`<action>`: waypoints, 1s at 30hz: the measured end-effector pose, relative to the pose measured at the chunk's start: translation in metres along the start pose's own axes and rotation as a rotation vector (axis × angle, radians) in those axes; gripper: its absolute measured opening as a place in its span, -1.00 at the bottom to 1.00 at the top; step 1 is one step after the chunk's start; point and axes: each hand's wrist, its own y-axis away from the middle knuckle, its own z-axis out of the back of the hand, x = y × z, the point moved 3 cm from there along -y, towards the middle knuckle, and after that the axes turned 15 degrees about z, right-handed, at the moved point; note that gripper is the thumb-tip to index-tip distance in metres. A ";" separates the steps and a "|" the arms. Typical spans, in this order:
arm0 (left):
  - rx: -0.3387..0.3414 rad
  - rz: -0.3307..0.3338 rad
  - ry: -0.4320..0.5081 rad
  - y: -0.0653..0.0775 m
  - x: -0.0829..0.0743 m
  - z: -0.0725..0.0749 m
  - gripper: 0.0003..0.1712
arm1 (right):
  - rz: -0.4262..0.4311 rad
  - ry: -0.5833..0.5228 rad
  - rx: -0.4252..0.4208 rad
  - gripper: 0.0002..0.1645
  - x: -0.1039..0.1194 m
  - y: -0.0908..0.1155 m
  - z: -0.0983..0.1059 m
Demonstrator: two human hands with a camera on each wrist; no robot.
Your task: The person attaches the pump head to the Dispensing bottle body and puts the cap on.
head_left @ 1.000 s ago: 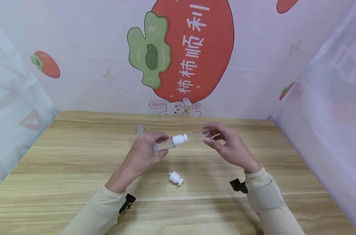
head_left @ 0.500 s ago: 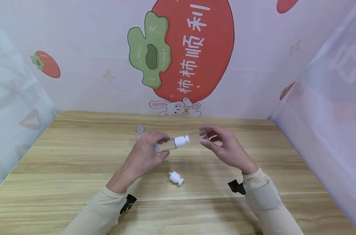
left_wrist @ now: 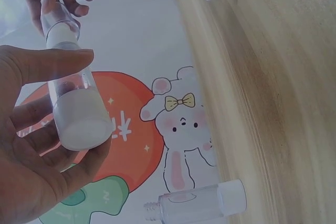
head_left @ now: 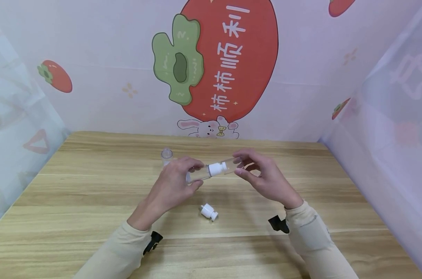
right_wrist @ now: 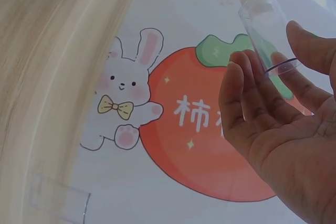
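Observation:
My left hand (head_left: 172, 176) grips a small clear pump bottle (head_left: 199, 176), tilted above the table. Its white inner base (left_wrist: 84, 116) shows in the left wrist view. A white pump head (head_left: 217, 169) sits on the bottle's neck, pointing right. With thumb and fingertips, my right hand (head_left: 268, 180) holds a clear cap (right_wrist: 265, 32) by its closed end. The cap's mouth overlaps the pump's tip, in line with the bottle. Below the hands, a loose white pump head (head_left: 209, 212) lies on the table.
A second clear bottle (left_wrist: 191, 205) with a bare threaded neck is behind my left hand on the wooden table (head_left: 92, 201). Another clear cap (right_wrist: 60, 200) appears low in the right wrist view. A printed cloth (head_left: 110, 100) backs the table.
My right hand has moved left and slightly down, bringing the cap from just off the pump's tip to over it. My left hand has shifted slightly right with the bottle.

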 end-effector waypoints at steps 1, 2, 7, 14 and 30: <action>0.003 0.001 0.001 0.000 0.000 0.000 -0.54 | 0.001 -0.002 0.002 -0.52 0.000 0.000 -0.001; 0.005 0.001 0.004 0.000 0.000 0.000 -0.54 | 0.001 -0.004 0.004 -0.52 0.001 -0.001 -0.002; 0.014 0.001 0.007 0.000 -0.001 0.000 -0.55 | 0.000 -0.005 0.010 -0.52 0.001 -0.001 -0.005; 0.012 0.002 0.004 0.001 -0.002 0.000 -0.54 | 0.002 -0.002 0.002 -0.51 0.002 -0.001 -0.006; 0.007 -0.017 0.002 0.001 -0.003 0.001 -0.54 | 0.067 -0.040 -0.011 -0.55 0.003 -0.002 -0.013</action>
